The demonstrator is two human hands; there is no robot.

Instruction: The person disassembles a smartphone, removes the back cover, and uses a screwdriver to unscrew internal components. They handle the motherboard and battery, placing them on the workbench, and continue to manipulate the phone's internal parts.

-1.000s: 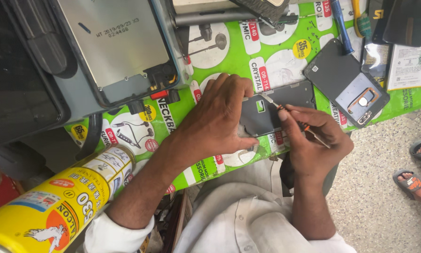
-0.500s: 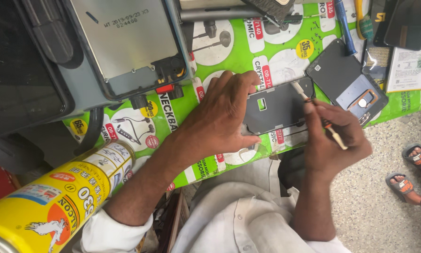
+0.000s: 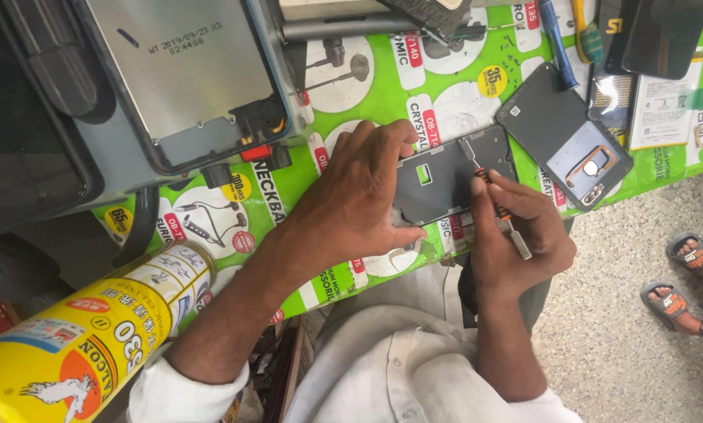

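Dark phone frame [image 3: 445,182] lies pinned flat under my left hand [image 3: 351,200] so it won't slide; right hand [image 3: 516,235] pinches screwdriver [image 3: 499,205], tip down.

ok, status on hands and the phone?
Left hand pressing opened phone flat on green mat. Right hand holds screwdriver, tip at phone's upper right. Nothing blocking.

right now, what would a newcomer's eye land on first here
The two hands mid-frame: the left hand presses down a dark opened phone on the green printed mat, while the right hand holds a small screwdriver with its tip at the phone's upper right. A big yellow spray can fills the lower left corner.
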